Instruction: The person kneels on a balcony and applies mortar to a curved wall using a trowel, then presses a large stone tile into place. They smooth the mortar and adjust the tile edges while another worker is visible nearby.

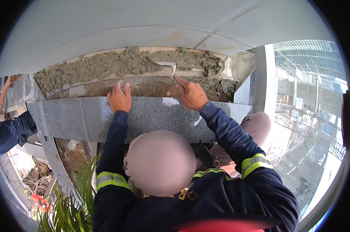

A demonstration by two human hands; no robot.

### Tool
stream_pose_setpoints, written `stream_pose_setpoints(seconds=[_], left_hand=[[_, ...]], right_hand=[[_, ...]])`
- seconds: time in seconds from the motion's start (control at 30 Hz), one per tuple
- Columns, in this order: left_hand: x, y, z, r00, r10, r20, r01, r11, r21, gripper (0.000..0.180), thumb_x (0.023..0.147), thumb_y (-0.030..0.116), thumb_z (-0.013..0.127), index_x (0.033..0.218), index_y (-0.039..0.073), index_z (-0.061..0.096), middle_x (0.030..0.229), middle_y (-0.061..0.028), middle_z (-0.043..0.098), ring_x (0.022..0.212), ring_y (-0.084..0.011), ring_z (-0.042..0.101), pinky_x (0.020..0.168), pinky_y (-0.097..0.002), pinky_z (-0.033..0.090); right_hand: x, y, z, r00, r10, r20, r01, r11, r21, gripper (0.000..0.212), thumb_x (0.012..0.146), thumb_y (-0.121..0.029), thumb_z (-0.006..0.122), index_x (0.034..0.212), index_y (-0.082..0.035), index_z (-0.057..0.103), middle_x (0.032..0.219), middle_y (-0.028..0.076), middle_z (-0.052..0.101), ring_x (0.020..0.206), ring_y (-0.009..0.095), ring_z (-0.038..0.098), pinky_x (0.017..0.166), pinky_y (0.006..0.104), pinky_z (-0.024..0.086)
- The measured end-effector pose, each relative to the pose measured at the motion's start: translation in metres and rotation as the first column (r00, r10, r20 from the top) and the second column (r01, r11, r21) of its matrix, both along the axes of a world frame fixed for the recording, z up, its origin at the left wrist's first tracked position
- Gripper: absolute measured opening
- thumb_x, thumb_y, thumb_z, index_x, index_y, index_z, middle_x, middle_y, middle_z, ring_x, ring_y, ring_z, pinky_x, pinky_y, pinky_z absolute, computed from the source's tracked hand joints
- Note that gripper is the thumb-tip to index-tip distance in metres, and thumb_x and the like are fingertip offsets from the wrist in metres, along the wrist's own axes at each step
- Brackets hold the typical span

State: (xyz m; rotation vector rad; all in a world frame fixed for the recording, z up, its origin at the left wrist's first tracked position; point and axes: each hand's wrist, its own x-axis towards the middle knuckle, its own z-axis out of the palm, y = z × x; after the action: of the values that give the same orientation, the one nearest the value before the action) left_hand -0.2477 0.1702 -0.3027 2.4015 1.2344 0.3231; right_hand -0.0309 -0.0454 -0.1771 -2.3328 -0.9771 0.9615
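My right hand (193, 95) is closed around the handle of a trowel (168, 63). The trowel's cranked metal neck and mortar-smeared blade reach forward onto a bed of wet grey mortar (117, 62). That mortar runs in a rough, lumpy strip along the foot of the wall. Fingers apart and with nothing in them, my left hand (120, 98) rests by the inner edge of a speckled grey granite slab (151, 116). Between slab and mortar lies a brown, dirty channel (146, 87). A small flat grey piece (76, 91) sits in it, left of my left hand.
Grey wall panels (124, 36) overhang the mortar strip. An upright granite piece (245, 89) and a white post (266, 77) bound the right end, beside large glass (306, 116). Another person (8, 133) is at far left. Green leaves (72, 205) rise at lower left.
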Motion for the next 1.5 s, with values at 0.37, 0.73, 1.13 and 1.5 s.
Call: stream_pose_setpoints(seconds=[0.37, 0.73, 1.13, 1.5], left_hand=[[0.004, 0.0, -0.001, 1.0, -0.015, -0.015, 0.016, 0.999, 0.041, 0.044, 0.105, 0.043, 0.058, 0.131, 0.008, 0.063, 0.118, -0.0161, 0.073, 0.104, -0.0344, 0.069, 0.098, -0.0449, 0.044], [-0.002, 0.0, -0.003, 1.0, 0.002, 0.001, -0.002, 0.999, 0.054, 0.044, 0.105, 0.042, 0.058, 0.13, 0.007, 0.064, 0.118, -0.0161, 0.073, 0.104, -0.034, 0.069, 0.098, -0.0444, 0.044], [-0.002, 0.001, -0.003, 1.0, -0.018, 0.01, 0.018, 0.997, 0.07, 0.044, 0.105, 0.042, 0.058, 0.129, 0.006, 0.063, 0.114, -0.0163, 0.073, 0.1, -0.0325, 0.069, 0.096, -0.0432, 0.044], [0.002, 0.001, -0.003, 1.0, -0.015, 0.006, 0.015, 0.999, 0.05, 0.044, 0.104, 0.043, 0.058, 0.129, 0.007, 0.063, 0.115, -0.0169, 0.073, 0.102, -0.0335, 0.069, 0.096, -0.0448, 0.044]], right_hand=[[0.073, -0.005, 0.025, 0.93, 0.364, 0.044, -0.365, 0.931, 0.015, 0.031, 0.102, -0.026, 0.06, 0.107, 0.001, 0.072, 0.085, 0.027, 0.07, 0.086, 0.045, 0.07, 0.081, 0.0505, 0.056], [0.079, 0.028, 0.012, 0.839, 0.386, 0.384, -0.384, 0.919, -0.086, 0.027, 0.104, -0.029, 0.055, 0.104, -0.006, 0.071, 0.09, 0.023, 0.072, 0.086, 0.044, 0.071, 0.076, 0.0551, 0.057], [0.07, 0.0, 0.037, 0.835, 0.366, 0.41, -0.393, 0.919, -0.02, 0.034, 0.099, -0.024, 0.06, 0.126, -0.006, 0.069, 0.091, 0.023, 0.07, 0.085, 0.044, 0.07, 0.076, 0.0539, 0.056], [0.029, -0.002, -0.036, 0.917, 0.185, 0.353, -0.208, 0.978, 0.027, 0.044, 0.096, -0.016, 0.062, 0.138, -0.004, 0.063, 0.102, 0.025, 0.065, 0.09, 0.045, 0.068, 0.082, 0.0525, 0.055]])
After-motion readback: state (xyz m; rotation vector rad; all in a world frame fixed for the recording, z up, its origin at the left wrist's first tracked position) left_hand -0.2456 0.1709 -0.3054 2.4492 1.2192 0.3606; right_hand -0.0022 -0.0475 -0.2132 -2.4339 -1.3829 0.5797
